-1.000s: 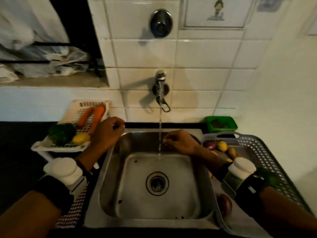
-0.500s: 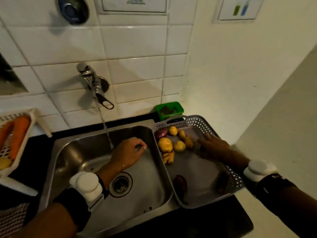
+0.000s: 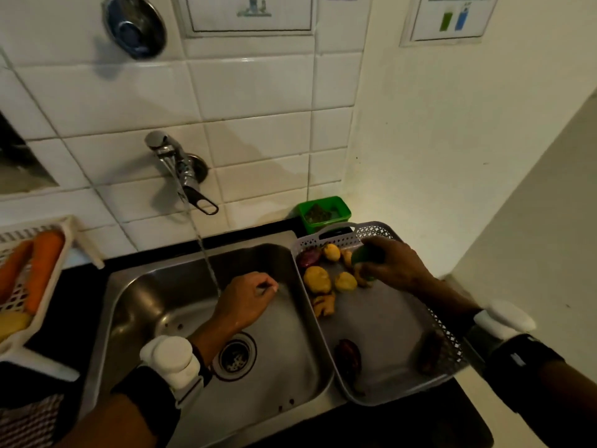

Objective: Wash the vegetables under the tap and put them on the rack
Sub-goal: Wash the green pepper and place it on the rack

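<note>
Water runs from the wall tap (image 3: 181, 171) into the steel sink (image 3: 135, 295). My left hand (image 3: 247, 299) hovers over the sink beside the stream, fingers loosely curled, holding nothing. My right hand (image 3: 392, 265) grips a green vegetable (image 3: 363, 257) above the grey perforated basket (image 3: 387, 331). The basket holds yellow potatoes (image 3: 318, 279), a purple onion (image 3: 308, 257), ginger (image 3: 324, 305) and dark vegetables (image 3: 347, 355). At the far left the white rack (image 3: 19, 337) carries two carrots (image 3: 43, 263) and a yellow potato (image 3: 11, 323).
A small green tub (image 3: 323, 213) stands behind the basket against the tiled wall. The sink drain (image 3: 235, 355) lies under my left wrist. A white wall rises close on the right. Black counter (image 3: 80, 286) surrounds the sink.
My view swung right toward the basket. My right hand left the stream, reached into the basket and lifted a green vegetable. My left hand moved from the rack to the sink.
</note>
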